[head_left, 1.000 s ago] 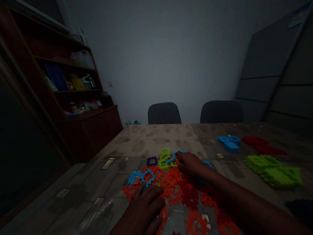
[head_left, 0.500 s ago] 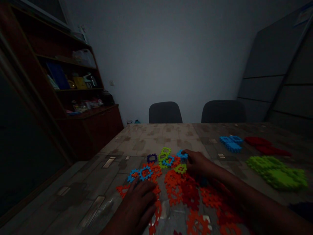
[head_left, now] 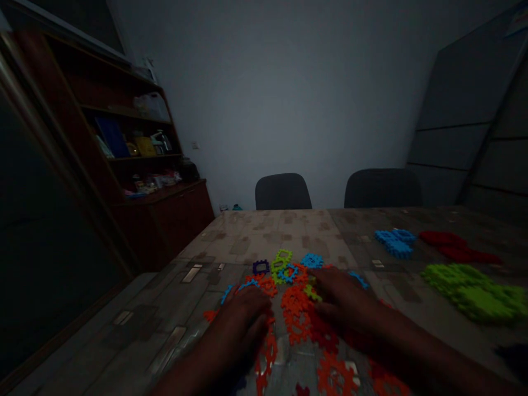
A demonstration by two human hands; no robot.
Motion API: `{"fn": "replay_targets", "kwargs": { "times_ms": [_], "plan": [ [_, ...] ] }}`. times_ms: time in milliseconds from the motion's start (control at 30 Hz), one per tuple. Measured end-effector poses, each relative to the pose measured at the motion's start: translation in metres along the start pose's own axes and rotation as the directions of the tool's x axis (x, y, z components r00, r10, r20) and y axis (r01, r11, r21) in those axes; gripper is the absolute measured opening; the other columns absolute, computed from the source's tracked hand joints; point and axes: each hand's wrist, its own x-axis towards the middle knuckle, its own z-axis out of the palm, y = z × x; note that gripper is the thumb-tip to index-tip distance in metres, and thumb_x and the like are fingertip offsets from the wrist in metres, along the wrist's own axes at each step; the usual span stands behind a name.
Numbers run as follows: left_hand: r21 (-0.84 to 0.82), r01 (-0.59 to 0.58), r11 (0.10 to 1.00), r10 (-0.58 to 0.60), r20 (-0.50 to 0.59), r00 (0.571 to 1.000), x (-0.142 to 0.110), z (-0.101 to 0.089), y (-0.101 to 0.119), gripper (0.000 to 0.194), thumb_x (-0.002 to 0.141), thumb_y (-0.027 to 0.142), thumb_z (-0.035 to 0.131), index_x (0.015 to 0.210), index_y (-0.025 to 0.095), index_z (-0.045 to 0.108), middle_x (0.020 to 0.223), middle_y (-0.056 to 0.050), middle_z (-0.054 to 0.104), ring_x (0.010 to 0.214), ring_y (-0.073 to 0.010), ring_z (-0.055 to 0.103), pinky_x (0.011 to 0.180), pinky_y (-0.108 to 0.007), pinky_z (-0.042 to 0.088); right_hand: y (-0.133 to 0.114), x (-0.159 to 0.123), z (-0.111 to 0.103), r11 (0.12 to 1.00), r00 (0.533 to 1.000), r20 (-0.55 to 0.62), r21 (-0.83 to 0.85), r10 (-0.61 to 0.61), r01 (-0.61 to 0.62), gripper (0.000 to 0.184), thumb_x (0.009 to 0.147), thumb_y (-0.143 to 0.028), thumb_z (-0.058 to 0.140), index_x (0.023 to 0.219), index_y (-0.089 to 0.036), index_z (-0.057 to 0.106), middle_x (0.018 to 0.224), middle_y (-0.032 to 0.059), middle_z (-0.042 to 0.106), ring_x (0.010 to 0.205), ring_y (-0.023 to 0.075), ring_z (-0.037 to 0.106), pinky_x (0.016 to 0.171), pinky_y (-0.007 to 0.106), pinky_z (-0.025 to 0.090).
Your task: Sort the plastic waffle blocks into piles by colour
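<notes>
The lime piece (head_left: 312,292) lies at nine o'clock from the right hand (head_left: 342,300), slanting eleven to five where visible, its full long axis hidden, orange pieces (head_left: 293,300) at its eight, a blue piece (head_left: 312,260) at twelve, and whether that hand or the left hand (head_left: 243,314) pinches anything I cannot tell.

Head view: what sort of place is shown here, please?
Probably a dining or meeting room: a patterned table, two dark chairs beyond it, and a shelved cabinet on the picture's left.
</notes>
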Motion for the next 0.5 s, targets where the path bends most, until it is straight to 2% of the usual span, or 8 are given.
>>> {"fn": "replay_targets", "kwargs": {
  "times_ms": [67,133,200,267,333,400,500],
  "plan": [
    [0.081,0.015,0.997,-0.017,0.025,1.000,0.016,-0.004,0.003,0.023,0.100,0.014,0.051,0.107,0.026,0.069,0.120,-0.005,0.076,0.119,-0.0256,0.066,0.120,-0.053,0.036,-0.010,-0.001,0.004,0.999,1.000,-0.004,-0.037,-0.006,0.006,0.046,0.084,-0.014,0.068,0.130,-0.019,0.070,0.131,0.0160,0.071,0.120,0.0330,0.064,0.098,0.042,0.047],
    [0.132,0.022,0.991,-0.027,0.030,0.999,0.032,-0.003,0.003,0.020,0.099,0.012,0.053,0.105,0.025,0.068,0.117,-0.004,0.076,0.118,-0.0244,0.067,0.115,-0.046,0.041,-0.016,0.000,0.004,0.998,1.000,-0.015,-0.065,-0.004,0.003,0.032,0.089,-0.012,0.061,0.118,-0.018,0.074,0.120,0.0156,0.075,0.109,0.0309,0.069,0.092,0.039,0.049],
    [0.158,0.022,0.987,-0.028,0.037,0.999,0.046,0.002,0.001,0.018,0.097,0.011,0.056,0.101,0.024,0.067,0.115,-0.004,0.076,0.117,-0.0240,0.067,0.112,-0.043,0.042,-0.017,0.000,-0.001,0.997,0.999,-0.034,-0.077,0.004,-0.007,0.029,0.093,-0.011,0.054,0.109,-0.019,0.076,0.109,0.0147,0.078,0.096,0.0280,0.071,0.086,0.036,0.051],
    [0.188,0.024,0.982,-0.032,0.038,0.999,0.057,0.008,-0.001,0.018,0.095,0.010,0.057,0.100,0.023,0.067,0.118,-0.005,0.074,0.119,-0.0242,0.065,0.111,-0.042,0.042,-0.014,-0.003,-0.008,0.997,0.998,-0.059,-0.074,0.014,-0.018,0.033,0.092,-0.010,0.052,0.112,-0.019,0.076,0.108,0.0151,0.079,0.097,0.0282,0.073,0.087,0.037,0.052],
    [0.221,0.030,0.975,-0.039,0.040,0.998,0.063,0.013,-0.003,0.018,0.094,0.010,0.058,0.103,0.022,0.068,0.122,-0.007,0.072,0.120,-0.0253,0.064,0.111,-0.043,0.042,-0.008,-0.010,-0.016,0.998,0.996,-0.087,-0.057,0.020,-0.025,0.038,0.092,-0.012,0.051,0.120,-0.018,0.075,0.117,0.0167,0.079,0.106,0.0299,0.073,0.092,0.039,0.053],
    [0.254,0.046,0.966,-0.056,0.035,0.998,0.066,0.016,-0.003,0.020,0.093,0.012,0.060,0.108,0.021,0.069,0.126,-0.010,0.070,0.121,-0.0274,0.063,0.109,-0.043,0.043,-0.003,-0.024,-0.023,1.000,0.992,-0.126,0.021,0.017,-0.014,0.039,0.096,-0.019,0.047,0.125,-0.018,0.073,0.122,0.0170,0.078,0.109,0.0298,0.073,0.093,0.040,0.054],
    [0.297,0.071,0.952,-0.082,0.023,0.996,0.069,0.017,-0.001,0.018,0.095,0.015,0.060,0.109,0.020,0.071,0.122,-0.013,0.068,0.119,-0.0302,0.063,0.106,-0.044,0.045,0.001,-0.051,-0.029,0.979,0.985,-0.169,0.206,0.035,0.000,0.037,0.098,-0.029,0.046,0.119,-0.022,0.075,0.111,0.0114,0.081,0.093,0.0258,0.076,0.081,0.035,0.058]
  ]
}}
